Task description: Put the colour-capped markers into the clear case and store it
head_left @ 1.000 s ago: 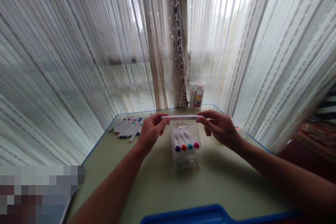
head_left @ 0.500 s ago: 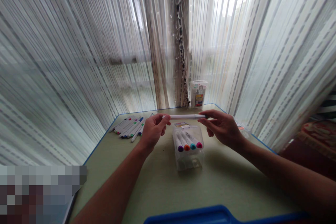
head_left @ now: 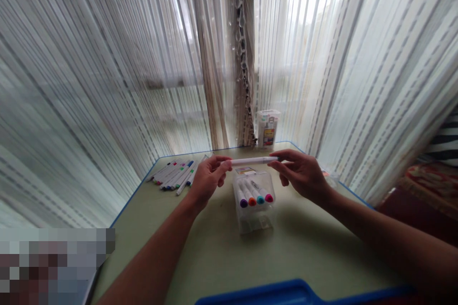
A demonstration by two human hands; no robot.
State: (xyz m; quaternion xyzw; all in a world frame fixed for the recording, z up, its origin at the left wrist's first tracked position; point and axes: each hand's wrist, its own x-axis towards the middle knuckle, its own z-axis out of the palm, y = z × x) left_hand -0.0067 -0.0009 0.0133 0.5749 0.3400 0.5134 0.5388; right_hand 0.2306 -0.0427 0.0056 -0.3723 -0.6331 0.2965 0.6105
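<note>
A white marker [head_left: 248, 161] is held level in the air between both hands. My left hand [head_left: 211, 176] pinches its left end with thumb and fingers. At the other end, my right hand [head_left: 298, 170] closes thumb and fingertips on the marker's tip, where a dark bluish end shows. Just below and nearer to me stands an open clear plastic case [head_left: 255, 221]. Inside it lie several white markers [head_left: 255, 193] with purple, orange, teal and pink ends facing me.
Loose white markers [head_left: 175, 175] with coloured caps lie in a pile at the table's left. A clear lidded container [head_left: 268, 128] stands at the back edge by the string curtain [head_left: 164, 57]. A blue tray edge [head_left: 257, 293] is nearest me. Clear packaging [head_left: 331, 178] lies behind my right hand.
The marker now tilts slightly, its right end a little higher, and its dark bluish end shows more at my right fingertips. The view has shifted slightly; both hands keep their grip.
</note>
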